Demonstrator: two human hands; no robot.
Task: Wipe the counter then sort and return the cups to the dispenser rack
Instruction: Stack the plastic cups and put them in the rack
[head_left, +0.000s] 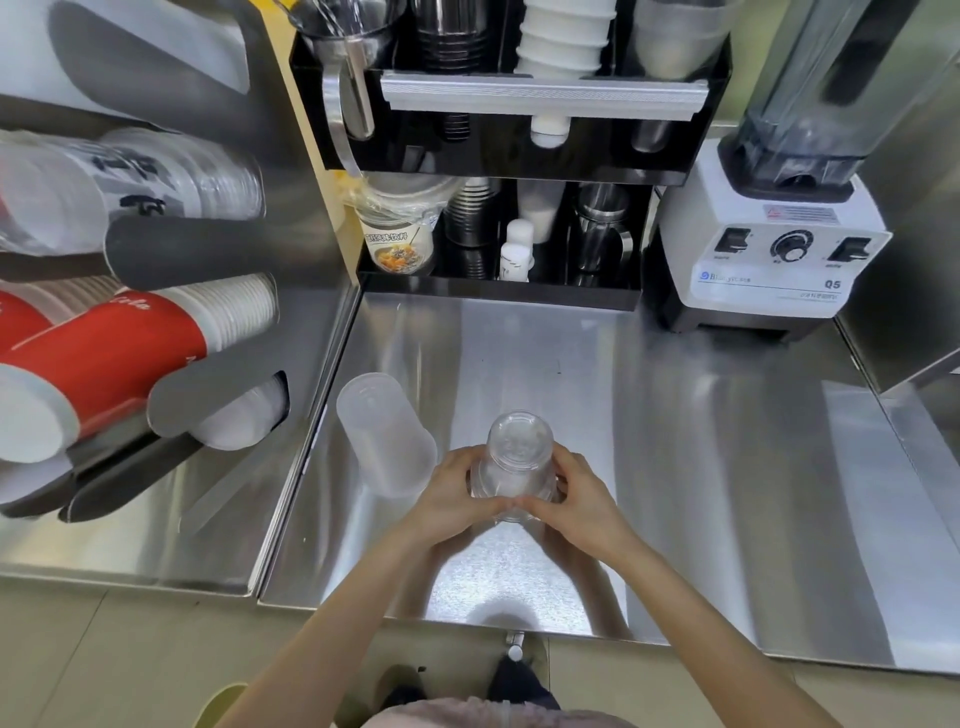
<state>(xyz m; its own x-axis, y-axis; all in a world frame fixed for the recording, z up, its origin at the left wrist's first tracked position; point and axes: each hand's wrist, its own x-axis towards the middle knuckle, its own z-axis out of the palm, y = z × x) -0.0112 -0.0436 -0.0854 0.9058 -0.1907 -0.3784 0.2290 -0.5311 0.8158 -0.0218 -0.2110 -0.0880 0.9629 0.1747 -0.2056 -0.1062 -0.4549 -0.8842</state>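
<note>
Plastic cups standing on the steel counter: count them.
2: a frosted plastic cup stack standing left, and a clear upside-down plastic cup stack held between both hands; nested cups may be hidden.

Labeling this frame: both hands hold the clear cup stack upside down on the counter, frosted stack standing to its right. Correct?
One error: the frosted stack stands to the left of the clear cup stack, not the right, as the head view shows. The rest holds: the left hand and right hand hold the clear stack upside down on the counter.

blender jar (831, 78) cropped, hands (457, 493) hiding cup rim (511, 514)
</note>
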